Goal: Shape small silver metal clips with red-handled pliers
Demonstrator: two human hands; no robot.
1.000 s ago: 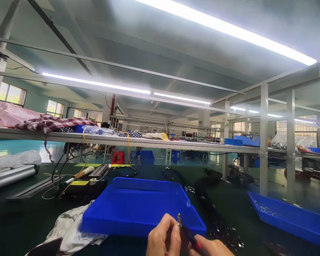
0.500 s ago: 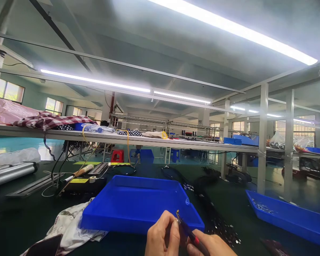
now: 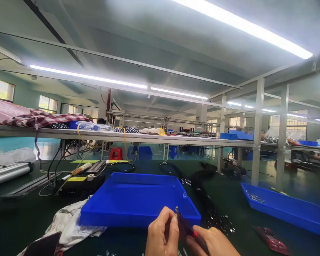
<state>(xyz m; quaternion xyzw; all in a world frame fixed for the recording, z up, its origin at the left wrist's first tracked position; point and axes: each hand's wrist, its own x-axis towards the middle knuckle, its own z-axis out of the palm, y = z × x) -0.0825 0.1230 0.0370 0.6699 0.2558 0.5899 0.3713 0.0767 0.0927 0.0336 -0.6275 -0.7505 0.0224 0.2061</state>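
Observation:
My left hand (image 3: 162,233) is closed in a pinch at the bottom centre; what lies between its fingertips is too small to name. Just to its right, my right hand (image 3: 212,240) is wrapped round a dark hand tool (image 3: 185,225) with a red mark on its handle. The tool's tip meets the left fingertips, where a tiny yellowish piece (image 3: 176,208) shows. Both hands are in front of the near right edge of a blue tray (image 3: 133,202), whose visible inside holds nothing I can make out.
At the right lie a second blue tray (image 3: 285,209) with small metal bits and a red packet (image 3: 272,241). Dark cables (image 3: 202,188) with shiny ends run behind my right hand. A cloth (image 3: 69,222) and phone (image 3: 44,245) lie left. A raised shelf (image 3: 176,140) crosses behind.
The view has shifted slightly, bringing the red packet and small metal bits at the bottom edge more into sight. The hands keep nearly the same pose, with the tool still at the left fingertips.

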